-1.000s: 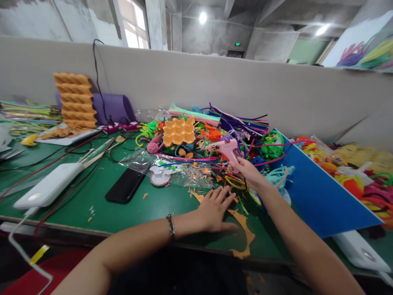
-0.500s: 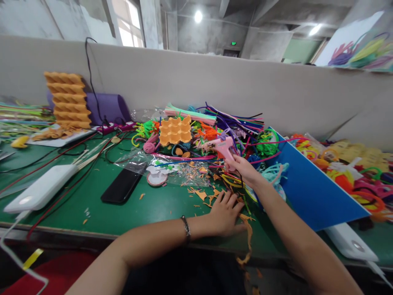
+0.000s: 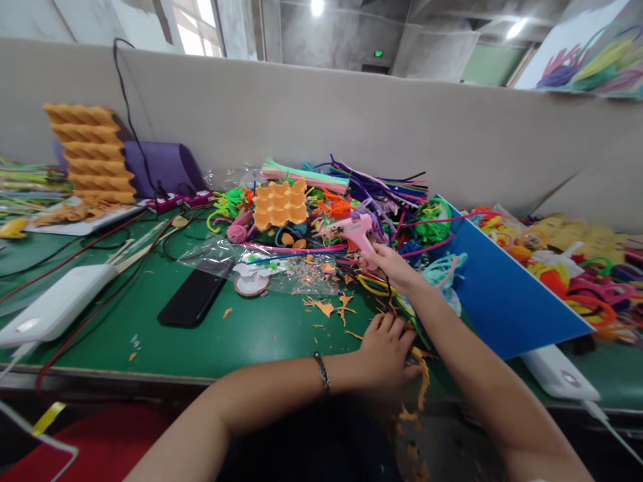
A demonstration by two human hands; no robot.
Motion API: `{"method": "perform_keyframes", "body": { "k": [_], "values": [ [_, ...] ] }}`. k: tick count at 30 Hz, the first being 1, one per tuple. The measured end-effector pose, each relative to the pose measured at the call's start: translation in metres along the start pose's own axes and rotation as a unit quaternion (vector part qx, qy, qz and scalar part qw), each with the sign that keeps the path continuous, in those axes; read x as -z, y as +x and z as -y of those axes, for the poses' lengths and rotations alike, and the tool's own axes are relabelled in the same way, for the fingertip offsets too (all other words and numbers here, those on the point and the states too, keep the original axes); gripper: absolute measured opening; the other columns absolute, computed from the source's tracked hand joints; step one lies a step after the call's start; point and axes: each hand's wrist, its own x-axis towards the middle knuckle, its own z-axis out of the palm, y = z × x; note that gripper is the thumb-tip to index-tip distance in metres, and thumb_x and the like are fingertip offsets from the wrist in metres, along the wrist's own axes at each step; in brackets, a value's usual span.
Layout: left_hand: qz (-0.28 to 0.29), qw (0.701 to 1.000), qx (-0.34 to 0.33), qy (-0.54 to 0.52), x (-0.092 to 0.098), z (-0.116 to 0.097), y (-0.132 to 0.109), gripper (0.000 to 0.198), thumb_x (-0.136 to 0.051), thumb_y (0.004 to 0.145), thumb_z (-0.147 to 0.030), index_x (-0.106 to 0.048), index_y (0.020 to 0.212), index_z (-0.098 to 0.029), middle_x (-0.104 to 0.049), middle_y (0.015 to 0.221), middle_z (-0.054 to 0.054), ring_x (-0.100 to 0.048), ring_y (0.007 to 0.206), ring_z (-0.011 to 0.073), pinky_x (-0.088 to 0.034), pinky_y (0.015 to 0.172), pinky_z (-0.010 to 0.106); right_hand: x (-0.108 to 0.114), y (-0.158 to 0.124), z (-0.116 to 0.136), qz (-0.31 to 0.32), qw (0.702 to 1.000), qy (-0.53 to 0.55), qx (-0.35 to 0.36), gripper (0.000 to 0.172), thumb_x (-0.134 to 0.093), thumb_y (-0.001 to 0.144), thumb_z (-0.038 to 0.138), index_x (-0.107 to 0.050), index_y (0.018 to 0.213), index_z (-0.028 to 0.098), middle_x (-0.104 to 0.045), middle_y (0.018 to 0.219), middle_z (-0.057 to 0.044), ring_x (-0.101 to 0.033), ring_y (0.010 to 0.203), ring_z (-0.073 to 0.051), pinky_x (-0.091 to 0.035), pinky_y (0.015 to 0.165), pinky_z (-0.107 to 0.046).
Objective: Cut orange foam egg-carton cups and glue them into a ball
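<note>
My right hand [image 3: 398, 268] grips the handle of a pink glue gun [image 3: 358, 233], held above the pile of craft stuff with its nozzle toward the left. Below it, my left hand [image 3: 386, 349] lies palm down by the table's front edge, fingers apart. Orange foam scraps [image 3: 422, 375] are at its fingertips, and some hang or fall over the edge. More scraps [image 3: 326, 308] lie on the green table to its left. An orange egg-crate-shaped foam piece [image 3: 280, 204] rests on the pile behind the glue gun.
A black phone [image 3: 193, 298], a small round white piece [image 3: 251, 284] and a white power bank [image 3: 57, 301] lie to the left, among cables. At right a blue board [image 3: 507, 294] leans beside colourful pipe cleaners [image 3: 593, 294]. Taller orange foam [image 3: 93, 154] stands at back left.
My left hand has slid right along the table's edge, pushing orange scraps; more of them drop over the edge. The glue gun stays in my right hand, and the view has shifted slightly.
</note>
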Motion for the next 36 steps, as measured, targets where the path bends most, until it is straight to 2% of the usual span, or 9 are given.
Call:
{"method": "perform_keyframes", "body": {
  "k": [4, 10, 17, 20, 24, 28, 31, 36],
  "values": [
    [0.005, 1.0, -0.004, 0.014, 0.002, -0.001, 0.001, 0.049, -0.046, 0.079, -0.052, -0.052, 0.11, -0.014, -0.054, 0.113, 0.009, -0.043, 0.106, 0.0241, -0.034, 0.091, 0.036, -0.001, -0.002, 0.003, -0.001, 1.0, -0.003, -0.002, 0.028, -0.07, 0.052, 0.036, -0.052, 0.062, 0.017, -0.05, 0.052, 0.006, -0.044, 0.048, -0.006, -0.036, 0.05, -0.021],
    [-0.018, 0.998, -0.029, 0.055, -0.004, -0.005, 0.007, 0.046, -0.045, 0.081, -0.052, -0.056, 0.101, -0.012, -0.058, 0.098, 0.01, -0.046, 0.096, 0.0229, -0.037, 0.078, 0.033, -0.001, -0.001, 0.006, 0.002, 1.0, -0.005, 0.005, 0.029, -0.069, 0.053, 0.038, -0.05, 0.061, 0.017, -0.051, 0.053, 0.006, -0.046, 0.049, -0.006, -0.038, 0.051, -0.021],
    [0.048, 0.994, -0.081, 0.049, -0.008, -0.03, 0.022, 0.03, -0.05, 0.083, -0.034, -0.064, 0.096, -0.011, -0.065, 0.096, 0.012, -0.055, 0.086, 0.0226, -0.041, 0.064, 0.03, -0.006, -0.008, 0.007, 0.019, 1.0, -0.023, 0.009, 0.032, -0.068, 0.055, 0.041, -0.051, 0.066, 0.017, -0.049, 0.052, 0.006, -0.044, 0.046, -0.006, -0.034, 0.046, -0.021],
    [0.028, 0.994, -0.1, 0.034, -0.019, -0.04, 0.026, 0.027, -0.047, 0.085, -0.025, -0.064, 0.1, -0.011, -0.065, 0.102, 0.013, -0.058, 0.084, 0.0238, -0.042, 0.061, 0.032, -0.006, -0.01, 0.008, 0.031, 0.999, -0.032, 0.011, 0.031, -0.067, 0.058, 0.041, -0.052, 0.07, 0.016, -0.049, 0.055, 0.006, -0.044, 0.047, -0.006, -0.033, 0.046, -0.021],
    [-0.018, 0.983, -0.181, 0.023, -0.032, -0.041, 0.025, 0.03, -0.049, 0.083, -0.031, -0.062, 0.102, -0.013, -0.063, 0.107, 0.013, -0.058, 0.088, 0.0249, -0.043, 0.06, 0.033, -0.004, -0.008, 0.01, 0.051, 0.998, -0.041, 0.016, 0.032, -0.066, 0.06, 0.042, -0.051, 0.07, 0.017, -0.05, 0.056, 0.005, -0.044, 0.049, -0.006, -0.035, 0.048, -0.021],
    [-0.044, 0.969, -0.243, 0.034, -0.033, -0.041, 0.022, 0.02, -0.049, 0.082, -0.023, -0.065, 0.087, -0.013, -0.066, 0.093, 0.011, -0.058, 0.083, 0.022, -0.04, 0.053, 0.029, -0.004, -0.002, 0.015, 0.057, 0.997, -0.048, 0.018, 0.033, -0.066, 0.059, 0.044, -0.05, 0.071, 0.017, -0.05, 0.056, 0.005, -0.045, 0.049, -0.007, -0.036, 0.049, -0.022],
    [-0.077, 0.959, -0.271, 0.045, -0.034, -0.046, 0.02, 0.021, -0.044, 0.084, -0.016, -0.065, 0.088, -0.015, -0.066, 0.085, 0.008, -0.059, 0.078, 0.0183, -0.035, 0.048, 0.027, -0.007, 0.002, 0.021, 0.061, 0.996, -0.059, 0.019, 0.029, -0.065, 0.061, 0.042, -0.05, 0.066, 0.018, -0.05, 0.056, 0.005, -0.045, 0.048, -0.007, -0.036, 0.049, -0.022],
    [-0.101, 0.949, -0.296, 0.047, -0.037, -0.053, 0.017, 0.022, -0.044, 0.083, -0.013, -0.065, 0.089, -0.012, -0.065, 0.086, 0.01, -0.058, 0.081, 0.0193, -0.032, 0.048, 0.028, -0.014, 0.007, 0.025, 0.074, 0.994, -0.073, 0.03, 0.024, -0.062, 0.065, 0.038, -0.049, 0.064, 0.018, -0.05, 0.056, 0.004, -0.044, 0.048, -0.007, -0.035, 0.048, -0.022]
  ]
}}
